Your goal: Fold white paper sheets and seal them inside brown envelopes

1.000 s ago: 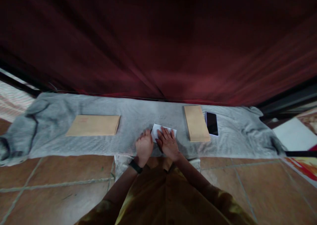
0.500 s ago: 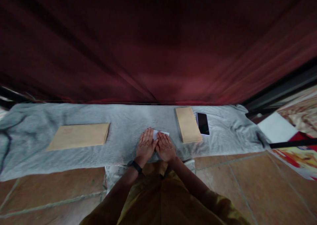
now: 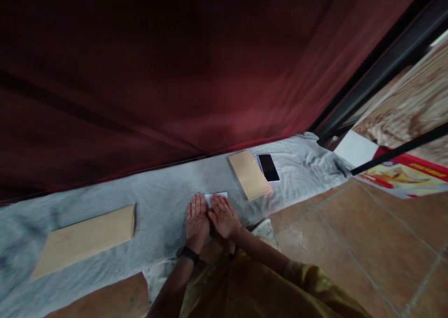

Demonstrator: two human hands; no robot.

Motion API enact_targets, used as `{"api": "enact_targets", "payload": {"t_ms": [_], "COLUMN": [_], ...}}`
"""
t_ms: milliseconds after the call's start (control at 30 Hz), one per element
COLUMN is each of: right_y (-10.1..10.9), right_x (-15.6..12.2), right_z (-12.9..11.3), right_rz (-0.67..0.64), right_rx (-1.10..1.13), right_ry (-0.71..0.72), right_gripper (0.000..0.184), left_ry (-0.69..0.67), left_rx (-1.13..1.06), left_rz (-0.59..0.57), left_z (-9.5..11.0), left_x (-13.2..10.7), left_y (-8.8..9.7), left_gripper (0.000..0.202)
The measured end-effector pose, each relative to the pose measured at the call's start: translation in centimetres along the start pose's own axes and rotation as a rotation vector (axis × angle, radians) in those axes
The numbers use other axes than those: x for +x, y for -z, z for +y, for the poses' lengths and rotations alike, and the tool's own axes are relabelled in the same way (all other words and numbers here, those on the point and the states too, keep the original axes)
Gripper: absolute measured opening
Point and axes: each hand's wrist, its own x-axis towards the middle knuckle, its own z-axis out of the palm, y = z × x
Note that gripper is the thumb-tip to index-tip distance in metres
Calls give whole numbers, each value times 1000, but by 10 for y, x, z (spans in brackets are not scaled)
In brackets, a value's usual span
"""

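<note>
A small folded white paper (image 3: 217,197) lies on a grey cloth (image 3: 157,201) spread over the floor. Both my hands rest on it side by side. My left hand (image 3: 196,219), with a black band at the wrist, lies flat with fingers stretched out on the paper's left part. My right hand (image 3: 223,216) lies flat on the right part, fingers extended. Only the paper's far edge shows beyond my fingertips.
A brown envelope (image 3: 84,238) lies on the cloth at the left, another brown envelope (image 3: 249,174) at the right with a black phone (image 3: 269,167) beside it. A dark red curtain (image 3: 157,75) hangs behind. Tiled floor (image 3: 350,234) and printed sheets (image 3: 402,176) are at the right.
My left hand moved onto the paper and flattened beside my right hand, and both now cover most of it. The view swung and tilted, so the cloth runs diagonally.
</note>
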Motion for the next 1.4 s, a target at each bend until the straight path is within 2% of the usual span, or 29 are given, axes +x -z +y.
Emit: {"api": "enact_targets", "payload": {"t_ms": [200,433,567,733,900,1033,1167,1267,1400], "right_y": [-6,-2,-1,-3,-2,14,29,32,31], "right_x": [-6,-12,-10,-10,-9,10,43,62,73], "right_z": [14,20,18,19,20,20,22,27,35], "right_rz": [28,21,22,27,16,-66,-216,-262,-282], "right_rx": [-58,-72,-62,-63,-56,-33,-35,-16,68], "right_ry": [-42,-63,-67,-67,-68,-85,-192,-240,-298], "right_gripper": [52,57,55,56,54,46,38,33,25], "left_ry": [6,62,99,-105,-90,-87,-78,-85,-94], "left_rx": [1,-8,-55,-91,-50,-46,-66,-76,-88], "left_rz": [24,58,122,71,51,24,14,18,24], "left_z": [-5,-31,-22,-3,-10,-14,-13,-14,-16], "left_x": [-6,-38,-45,-51,-65,-68,-66,-66,-65], "left_y": [5,22,32,23,10,11,13,12,12], "left_gripper": [60,60,62,64,68,68,69,69,67]}}
